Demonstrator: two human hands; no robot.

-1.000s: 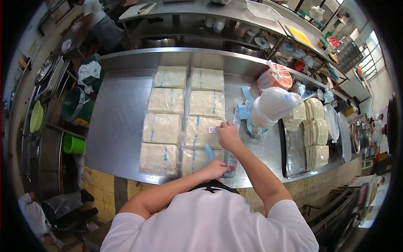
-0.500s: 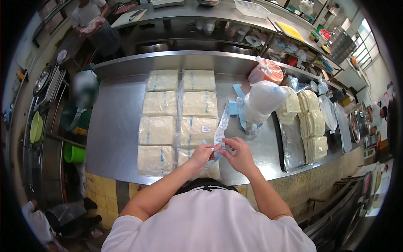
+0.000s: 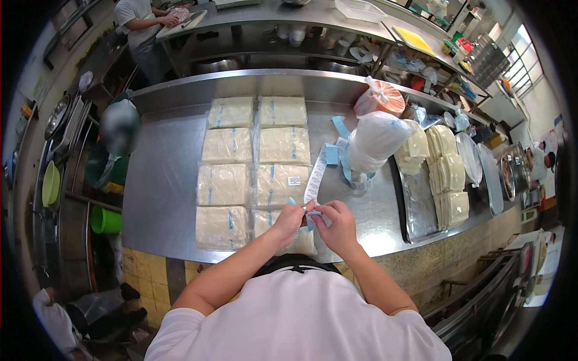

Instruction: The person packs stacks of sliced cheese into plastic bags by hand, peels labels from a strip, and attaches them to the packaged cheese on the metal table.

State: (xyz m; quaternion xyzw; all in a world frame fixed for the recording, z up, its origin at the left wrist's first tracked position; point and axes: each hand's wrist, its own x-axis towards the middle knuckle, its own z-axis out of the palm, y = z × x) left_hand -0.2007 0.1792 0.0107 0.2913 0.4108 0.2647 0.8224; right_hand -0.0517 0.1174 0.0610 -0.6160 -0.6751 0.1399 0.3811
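Near the table's front edge, my left hand point(image 3: 290, 221) is closed on the end of a printed label strip point(image 3: 315, 179). My right hand point(image 3: 337, 226) pinches the strip close beside it. From my hands the strip runs up toward a clear plastic bag point(image 3: 376, 141), with blue backing pieces point(image 3: 332, 154) around it. Two columns of flat, pale packages in clear wrap lie to the left. A small white label point(image 3: 294, 180) sits on a package point(image 3: 282, 191) in the right column. The front package of that column is partly hidden by my left hand.
On the steel table point(image 3: 162, 174), a tray point(image 3: 420, 210) and stacks of pale slices point(image 3: 448, 174) stand at the right, with an orange-and-white bag point(image 3: 380, 99) behind. A co-worker point(image 3: 141, 27) handles something pink on a board at the back left. Another person is at the lower left.
My right hand has moved from the labelled package down to the strip, joining my left hand. The strip is now drawn taut toward me. The co-worker has turned to the back counter.
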